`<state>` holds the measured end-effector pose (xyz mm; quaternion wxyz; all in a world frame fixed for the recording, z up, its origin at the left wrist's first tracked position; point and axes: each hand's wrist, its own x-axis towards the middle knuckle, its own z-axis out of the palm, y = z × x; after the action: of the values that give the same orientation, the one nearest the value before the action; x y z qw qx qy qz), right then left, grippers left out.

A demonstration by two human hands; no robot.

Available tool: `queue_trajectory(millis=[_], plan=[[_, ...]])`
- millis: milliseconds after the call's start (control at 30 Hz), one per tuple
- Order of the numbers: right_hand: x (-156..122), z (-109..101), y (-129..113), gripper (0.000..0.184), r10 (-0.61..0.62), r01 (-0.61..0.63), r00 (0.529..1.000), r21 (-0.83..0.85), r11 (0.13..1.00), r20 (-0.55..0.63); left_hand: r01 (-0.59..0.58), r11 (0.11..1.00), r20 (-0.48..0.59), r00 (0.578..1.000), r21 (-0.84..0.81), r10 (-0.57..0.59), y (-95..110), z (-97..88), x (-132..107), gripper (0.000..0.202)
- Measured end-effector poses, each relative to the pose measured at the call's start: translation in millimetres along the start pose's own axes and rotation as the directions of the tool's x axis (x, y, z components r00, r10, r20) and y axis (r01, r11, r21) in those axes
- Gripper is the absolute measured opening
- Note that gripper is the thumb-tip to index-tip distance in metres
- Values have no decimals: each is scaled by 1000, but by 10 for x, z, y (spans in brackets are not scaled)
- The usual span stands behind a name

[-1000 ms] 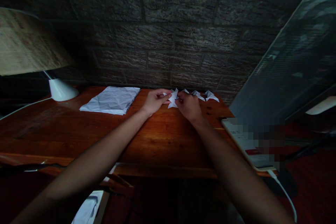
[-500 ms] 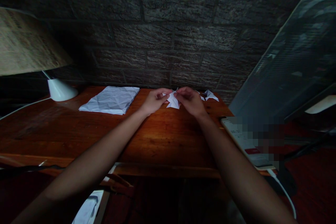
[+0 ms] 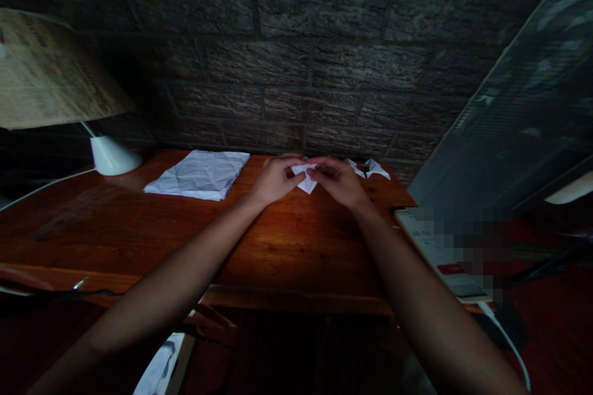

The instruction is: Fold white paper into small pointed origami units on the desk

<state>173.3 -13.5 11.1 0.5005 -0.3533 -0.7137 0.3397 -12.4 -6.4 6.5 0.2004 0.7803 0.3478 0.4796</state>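
Near frame centre, left hand (image 3: 278, 181) and right hand (image 3: 341, 182) pinch a pointed white paper piece (image 3: 307, 184), seemingly mid-fold; angular white paper shapes (image 3: 377, 169), already folded, rest centre-right; flat creased white sheets (image 3: 199, 174) lie centre-left.

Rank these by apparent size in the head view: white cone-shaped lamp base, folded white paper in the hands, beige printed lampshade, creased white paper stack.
1. Beige printed lampshade
2. Creased white paper stack
3. White cone-shaped lamp base
4. Folded white paper, partly covered
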Motion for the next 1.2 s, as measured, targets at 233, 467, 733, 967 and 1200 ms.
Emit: queue_trajectory(millis=[233, 467, 733, 967, 1200], plan=[[-13, 13, 36, 20, -27, 28, 1000, -48, 998, 8, -50, 961, 98, 995, 274, 24, 160, -68, -12, 22], [-28, -57, -24, 18, -34, 41, 992, -53, 998, 120, -100, 946, 183, 982, 309, 44, 107, -75, -36, 16], [-17, -141, -22, 22, -47, 56, 978, -37, 998, 202, -206, 932, 182, 971, 300, 156, 46, -31, -50, 11], [-12, -153, -43, 19, -138, 162, 953, -69, 984, 271, -347, 854, 237, 933, 388, 271, 60, -93, 0, 6], [-20, -159, -59, 21, -179, 204, 952, -78, 976, 248, -381, 845, 220, 922, 375, 318, 52, -87, 11, 8]])
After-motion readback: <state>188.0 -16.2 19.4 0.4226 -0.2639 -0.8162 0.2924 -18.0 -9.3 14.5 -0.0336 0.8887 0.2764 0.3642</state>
